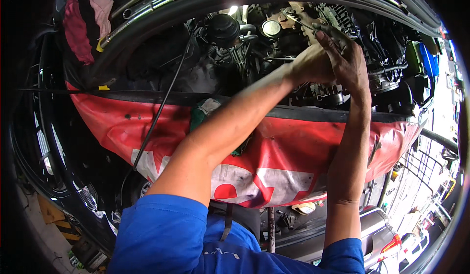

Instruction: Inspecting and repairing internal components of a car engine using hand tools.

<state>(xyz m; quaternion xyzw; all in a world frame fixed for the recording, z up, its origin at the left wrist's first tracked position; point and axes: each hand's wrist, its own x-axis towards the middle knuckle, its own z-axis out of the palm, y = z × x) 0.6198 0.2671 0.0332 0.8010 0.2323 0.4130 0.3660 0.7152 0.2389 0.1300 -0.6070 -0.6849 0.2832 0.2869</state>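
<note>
Both my arms reach into a car's engine bay. My left hand (310, 64) is at the engine's right part, its fingers hidden behind my other hand. My right hand (346, 58) overlaps it, fingers curled near the end of a slim metal rod (299, 20); what it grips is unclear. Left of them are a round silver cap (271, 28) and a black cylindrical housing (223, 29). A red and white fender cover (274, 144) lies over the bay's near edge, with a green cloth (203, 115) on it under my left forearm.
A thin black prop rod (159, 110) slants across the left side. Pink cloths (78, 29) hang at the upper left beside chrome tools (142, 14) on the far edge. A dark car body (54, 142) is at left; a silver vehicle (372, 232) and wire rack (413, 169) are at lower right.
</note>
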